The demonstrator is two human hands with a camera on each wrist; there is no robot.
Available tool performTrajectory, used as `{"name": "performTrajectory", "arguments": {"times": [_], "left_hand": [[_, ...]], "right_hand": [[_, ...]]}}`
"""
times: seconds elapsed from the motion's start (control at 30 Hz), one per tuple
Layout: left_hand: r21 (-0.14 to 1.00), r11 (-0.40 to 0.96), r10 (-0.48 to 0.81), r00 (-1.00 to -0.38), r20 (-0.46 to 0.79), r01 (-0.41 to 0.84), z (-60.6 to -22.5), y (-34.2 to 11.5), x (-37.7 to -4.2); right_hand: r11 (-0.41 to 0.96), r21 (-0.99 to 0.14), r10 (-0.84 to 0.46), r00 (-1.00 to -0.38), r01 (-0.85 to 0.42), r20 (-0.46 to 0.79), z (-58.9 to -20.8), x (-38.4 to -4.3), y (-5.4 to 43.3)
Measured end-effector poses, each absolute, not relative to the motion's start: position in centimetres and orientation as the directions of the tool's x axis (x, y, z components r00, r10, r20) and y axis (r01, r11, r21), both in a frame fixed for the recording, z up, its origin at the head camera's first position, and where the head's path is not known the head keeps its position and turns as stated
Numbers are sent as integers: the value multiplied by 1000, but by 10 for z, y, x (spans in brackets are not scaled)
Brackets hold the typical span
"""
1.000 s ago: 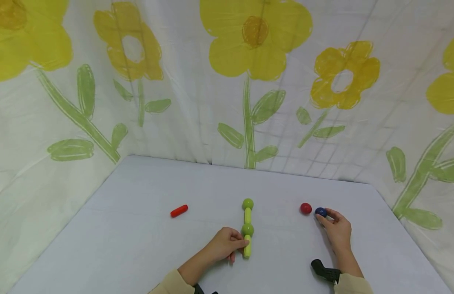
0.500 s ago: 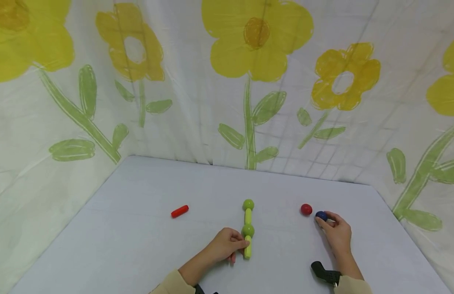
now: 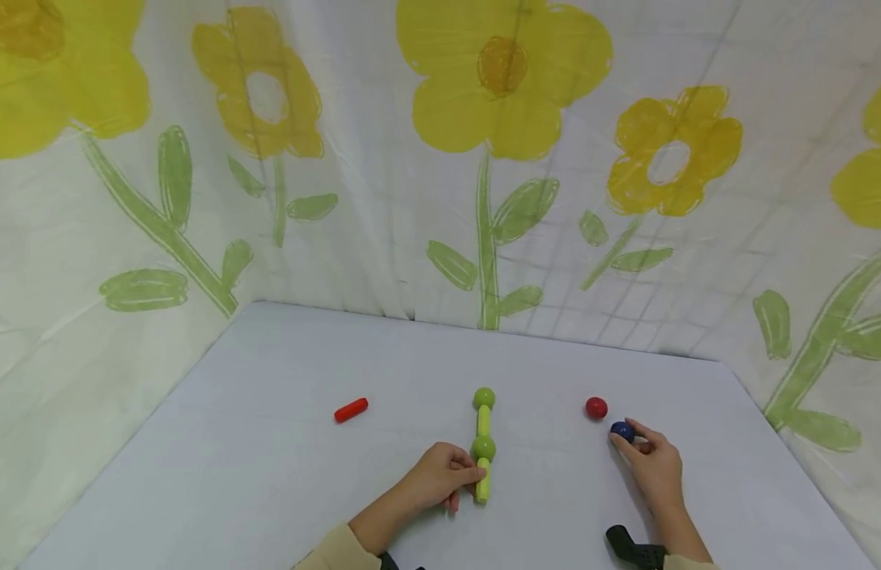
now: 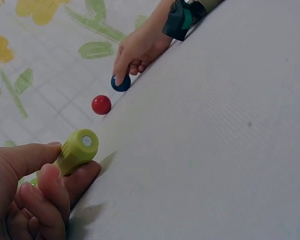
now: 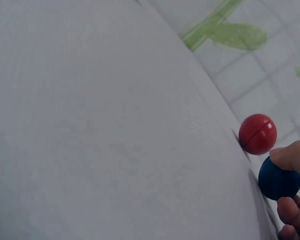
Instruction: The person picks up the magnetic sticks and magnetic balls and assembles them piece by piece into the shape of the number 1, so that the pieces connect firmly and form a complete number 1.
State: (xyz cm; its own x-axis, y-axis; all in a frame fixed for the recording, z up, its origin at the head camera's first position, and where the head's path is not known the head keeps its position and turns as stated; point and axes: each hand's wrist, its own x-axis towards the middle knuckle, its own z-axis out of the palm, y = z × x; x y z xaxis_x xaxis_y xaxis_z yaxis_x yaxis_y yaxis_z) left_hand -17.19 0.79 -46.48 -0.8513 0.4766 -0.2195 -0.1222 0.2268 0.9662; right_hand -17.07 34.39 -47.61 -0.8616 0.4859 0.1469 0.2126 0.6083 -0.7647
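Observation:
My left hand pinches the near yellow-green rod between thumb and fingers. That rod ends a straight chain: a green ball, another yellow-green rod and a far green ball. In the left wrist view the held rod shows a round silvery disc in its end face. At the right, my right hand pinches a blue ball between thumb and fingers. A red ball lies just beyond it, apart from the blue one; a seam runs round it in the right wrist view.
A red rod lies by itself on the left part of the white table. A white cloth with painted yellow flowers stands along the table's back and sides. Dark devices are strapped at both wrists.
My right hand has drawn the blue ball nearer, away from the red ball. My left hand keeps its hold on the chain's near rod, which has not visibly moved.

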Motion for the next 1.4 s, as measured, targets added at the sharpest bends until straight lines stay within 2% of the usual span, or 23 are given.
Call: {"name": "performTrajectory", "arguments": {"times": [0.5, 0.9, 1.17, 1.4], "left_hand": [[960, 245, 465, -853, -237, -133, -463, 9, -170], [965, 241, 471, -857, -209, -103, -464, 8, -171], [965, 242, 473, -856, -209, -102, -464, 8, -171], [965, 246, 474, -856, -205, -95, -463, 8, -171]], "right_hand": [[628, -752, 468, -870, 202, 157, -476, -165, 341], [636, -759, 375, -916, 142, 143, -475, -156, 327], [669, -741, 302, -932, 57, 201, -475, -146, 312], [661, -750, 248, -951, 26, 185, -474, -137, 296]]}}
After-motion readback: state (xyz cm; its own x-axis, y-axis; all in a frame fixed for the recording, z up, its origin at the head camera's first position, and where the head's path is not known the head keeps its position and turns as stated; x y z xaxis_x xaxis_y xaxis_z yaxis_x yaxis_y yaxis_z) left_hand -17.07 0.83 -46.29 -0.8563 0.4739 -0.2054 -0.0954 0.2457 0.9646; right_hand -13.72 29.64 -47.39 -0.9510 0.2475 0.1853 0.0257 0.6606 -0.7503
